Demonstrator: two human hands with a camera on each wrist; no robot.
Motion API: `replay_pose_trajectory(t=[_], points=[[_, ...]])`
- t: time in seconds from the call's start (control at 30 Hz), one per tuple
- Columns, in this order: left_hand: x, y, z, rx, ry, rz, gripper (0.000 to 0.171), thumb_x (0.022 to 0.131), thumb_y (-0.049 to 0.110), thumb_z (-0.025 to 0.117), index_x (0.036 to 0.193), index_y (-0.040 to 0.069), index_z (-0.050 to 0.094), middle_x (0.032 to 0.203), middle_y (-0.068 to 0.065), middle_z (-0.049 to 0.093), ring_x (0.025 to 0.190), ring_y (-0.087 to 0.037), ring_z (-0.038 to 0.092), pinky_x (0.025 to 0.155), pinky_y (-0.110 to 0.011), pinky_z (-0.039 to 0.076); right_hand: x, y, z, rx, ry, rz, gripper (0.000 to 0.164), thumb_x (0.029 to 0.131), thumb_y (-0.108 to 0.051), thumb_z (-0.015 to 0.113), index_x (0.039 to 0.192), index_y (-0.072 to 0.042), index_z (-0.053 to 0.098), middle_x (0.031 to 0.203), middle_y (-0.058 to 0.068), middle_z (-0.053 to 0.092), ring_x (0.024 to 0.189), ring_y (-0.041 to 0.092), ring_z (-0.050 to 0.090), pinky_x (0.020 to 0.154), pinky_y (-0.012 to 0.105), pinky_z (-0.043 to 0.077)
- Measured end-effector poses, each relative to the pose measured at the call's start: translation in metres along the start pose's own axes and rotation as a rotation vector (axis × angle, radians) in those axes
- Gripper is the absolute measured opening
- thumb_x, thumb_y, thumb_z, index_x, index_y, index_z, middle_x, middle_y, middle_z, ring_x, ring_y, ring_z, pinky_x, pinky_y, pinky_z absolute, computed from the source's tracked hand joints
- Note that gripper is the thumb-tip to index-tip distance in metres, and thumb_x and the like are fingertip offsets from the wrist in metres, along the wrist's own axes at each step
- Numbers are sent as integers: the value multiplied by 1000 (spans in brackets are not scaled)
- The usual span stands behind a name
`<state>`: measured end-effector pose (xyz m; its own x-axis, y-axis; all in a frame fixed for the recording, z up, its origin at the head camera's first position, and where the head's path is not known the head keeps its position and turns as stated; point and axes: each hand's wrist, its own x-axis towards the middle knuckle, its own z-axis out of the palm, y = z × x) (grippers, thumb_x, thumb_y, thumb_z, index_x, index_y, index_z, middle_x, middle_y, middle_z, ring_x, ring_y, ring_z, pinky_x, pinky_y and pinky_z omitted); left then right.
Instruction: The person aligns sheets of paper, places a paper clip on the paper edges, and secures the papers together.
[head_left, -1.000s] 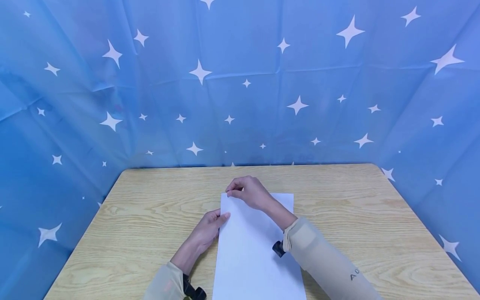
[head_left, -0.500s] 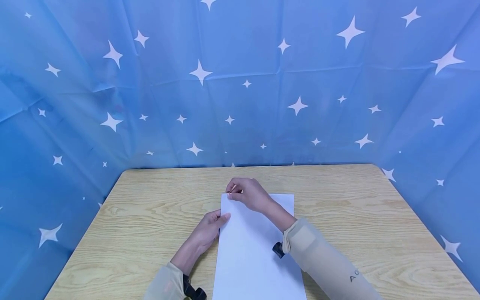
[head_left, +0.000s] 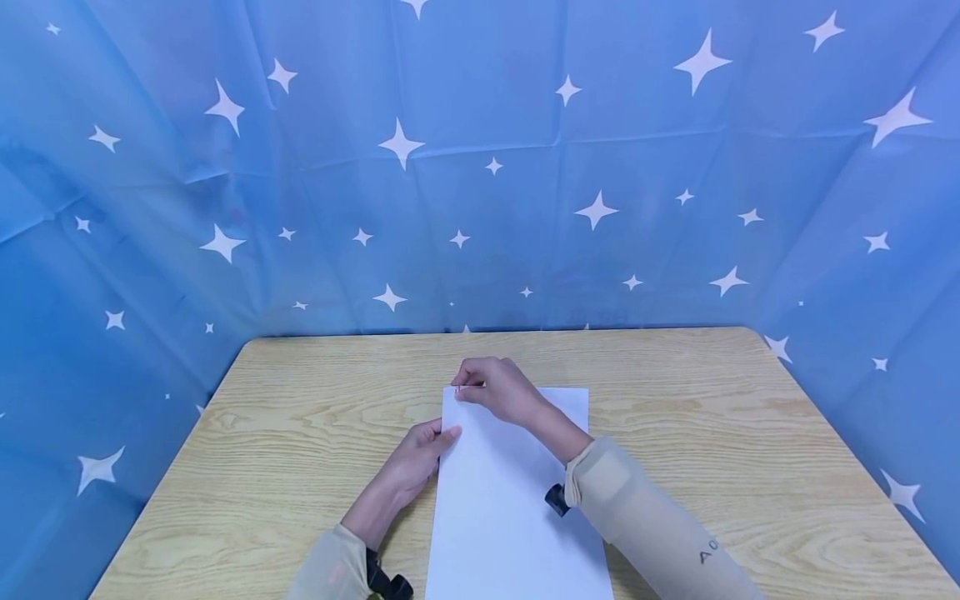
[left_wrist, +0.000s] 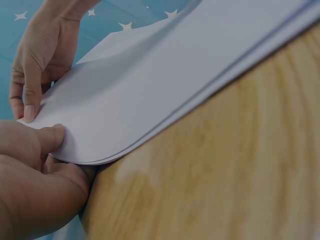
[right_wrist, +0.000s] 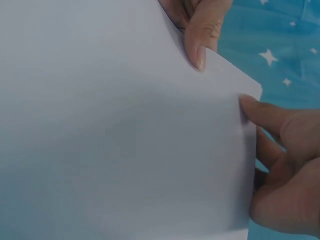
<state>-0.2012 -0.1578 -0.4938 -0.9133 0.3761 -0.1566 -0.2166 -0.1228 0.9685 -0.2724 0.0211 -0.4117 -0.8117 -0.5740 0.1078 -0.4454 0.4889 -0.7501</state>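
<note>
A stack of white paper sheets [head_left: 510,500] lies lengthwise on the table, its edge showing layers in the left wrist view [left_wrist: 150,100]. My left hand [head_left: 412,458] grips the stack's left edge near the far end, thumb on top and fingers underneath. At the far left corner, my right hand [head_left: 498,387] pinches the paper between thumb and fingers. A tiny thin reddish mark shows by these fingertips in the head view, too small to identify. Both thumbs press the paper close together in the right wrist view, where the left thumb [right_wrist: 201,42] is above the right thumb [right_wrist: 265,112].
The wooden table [head_left: 720,433] has rounded far corners. A blue curtain with white stars [head_left: 480,208] hangs behind it and along both sides. Dark wrist cameras sit on both wrists, the right one [head_left: 557,498] over the paper.
The right fingertips have shifted very slightly at the paper's corner, and the small mark beside them looks redder now. The left hand and the stack stay in place.
</note>
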Motion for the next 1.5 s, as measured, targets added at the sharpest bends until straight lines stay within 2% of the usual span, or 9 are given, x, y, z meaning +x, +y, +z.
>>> replay_pose_trajectory(t=[0.43,0.83,1.2,1.5], points=[[-1,1,2,-12,5,-4,37,104,19,45,134,-3,51,119,-18,64,105,-27,64,82,-34,54,0,-1,-1,-14,-35,18,5,90,-11,70,91,-15,70,92,-5,70,87,7,65,72,26,53],[0,0,2,-4,2,1,37,105,19,45,134,-3,51,118,-19,64,104,-27,64,82,-33,53,0,-1,-1,-22,-29,27,6,90,-12,70,90,-17,68,91,-4,70,87,8,65,72,26,53],[-2,1,2,-17,4,0,38,105,18,44,135,-4,49,119,-19,63,104,-27,64,82,-36,54,1,-3,-1,-38,-35,41,6,91,-14,70,95,-18,69,93,-8,67,93,11,64,74,26,52],[-1,1,4,-21,-6,8,38,105,19,44,135,-4,49,120,-20,62,105,-29,63,83,-36,54,-5,-3,-5,-62,-16,67,10,91,-17,70,102,-16,70,97,-6,67,93,12,64,75,27,53]])
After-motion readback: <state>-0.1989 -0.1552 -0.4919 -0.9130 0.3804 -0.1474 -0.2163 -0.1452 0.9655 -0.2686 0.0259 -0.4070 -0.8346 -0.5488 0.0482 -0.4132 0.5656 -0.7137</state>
